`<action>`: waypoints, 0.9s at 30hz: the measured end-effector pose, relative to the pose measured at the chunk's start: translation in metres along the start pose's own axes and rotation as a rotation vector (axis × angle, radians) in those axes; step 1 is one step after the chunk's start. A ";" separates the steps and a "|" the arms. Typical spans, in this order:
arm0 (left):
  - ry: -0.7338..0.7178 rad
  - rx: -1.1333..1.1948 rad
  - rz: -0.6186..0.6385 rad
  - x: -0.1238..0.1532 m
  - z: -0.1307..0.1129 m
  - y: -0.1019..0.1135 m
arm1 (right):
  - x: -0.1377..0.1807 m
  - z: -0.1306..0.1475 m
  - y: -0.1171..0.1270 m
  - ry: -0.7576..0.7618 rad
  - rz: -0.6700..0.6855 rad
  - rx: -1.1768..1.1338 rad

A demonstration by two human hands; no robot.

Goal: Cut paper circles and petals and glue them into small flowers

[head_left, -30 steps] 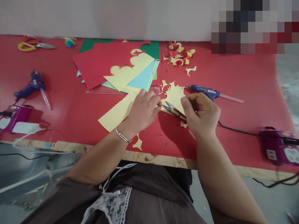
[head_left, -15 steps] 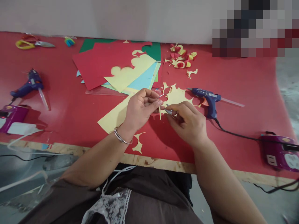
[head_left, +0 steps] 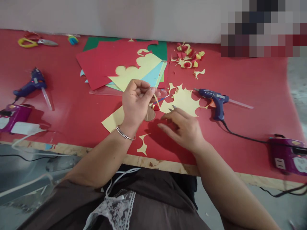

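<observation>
My left hand point(head_left: 137, 100) pinches a narrow pale-yellow paper strip point(head_left: 156, 101) between thumb and fingers; the strip hangs down to the right. My right hand point(head_left: 183, 127) is just to the right, its thumb spread from the index finger. Two grey pointed blades, seemingly of scissors point(head_left: 172, 108), stick out beyond its fingers; their handles are hidden. Beneath the left fingertips are a brown round piece point(head_left: 150, 114), a small red-and-yellow paper piece point(head_left: 156, 107) and a thin blue stick point(head_left: 161, 100). A yellow paper sheet with scalloped cuts point(head_left: 183, 100) lies behind the right hand.
Two blue glue guns point(head_left: 217, 100) flank the work area, near purple power sockets point(head_left: 286, 155). Coloured paper sheets point(head_left: 93, 67) are stacked behind. Curled red-and-yellow paper pieces point(head_left: 188, 56) lie at the back right, yellow-handled scissors point(head_left: 37, 42) at the back left. A yellow scrap point(head_left: 143, 145) lies in front.
My hands have moved apart, the left up and leftward with the strip, the right slightly down and leftward. The brown round piece and red-and-yellow piece have come into view.
</observation>
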State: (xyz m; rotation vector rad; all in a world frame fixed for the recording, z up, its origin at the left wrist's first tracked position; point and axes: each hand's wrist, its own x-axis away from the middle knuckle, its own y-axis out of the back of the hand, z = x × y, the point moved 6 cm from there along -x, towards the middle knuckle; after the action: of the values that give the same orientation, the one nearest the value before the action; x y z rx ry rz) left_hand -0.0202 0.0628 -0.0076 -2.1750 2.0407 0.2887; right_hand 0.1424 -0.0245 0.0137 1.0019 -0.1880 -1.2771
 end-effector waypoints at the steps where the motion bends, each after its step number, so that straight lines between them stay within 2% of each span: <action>1: -0.014 0.003 -0.026 -0.001 0.000 0.002 | 0.001 0.004 -0.009 0.024 0.075 -0.010; 3: -0.017 0.005 -0.042 -0.001 -0.001 0.004 | 0.004 0.013 -0.029 0.066 0.248 -0.008; 6: -0.001 -0.002 -0.031 0.002 -0.004 0.001 | 0.008 0.026 -0.051 0.154 0.387 0.020; 14: -0.024 0.088 0.013 0.007 -0.008 -0.003 | 0.013 0.038 -0.073 0.267 0.375 0.035; 18: -0.080 0.172 -0.025 -0.001 -0.004 0.006 | 0.011 0.032 -0.062 0.244 0.290 0.000; 21: -0.074 0.198 -0.085 -0.008 0.003 0.015 | -0.004 0.007 -0.035 0.073 0.162 -0.042; 24: -0.023 0.195 -0.084 -0.008 0.009 0.015 | -0.022 -0.036 0.007 -0.200 -0.071 -0.050; 27: 0.047 0.188 0.003 0.000 0.010 0.003 | -0.027 -0.076 0.045 -0.419 -0.365 0.027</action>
State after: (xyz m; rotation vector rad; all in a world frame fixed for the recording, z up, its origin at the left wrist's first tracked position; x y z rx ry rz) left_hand -0.0241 0.0655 -0.0173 -2.0843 2.0050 0.0435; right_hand 0.2123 0.0359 0.0120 0.8020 -0.3555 -1.8183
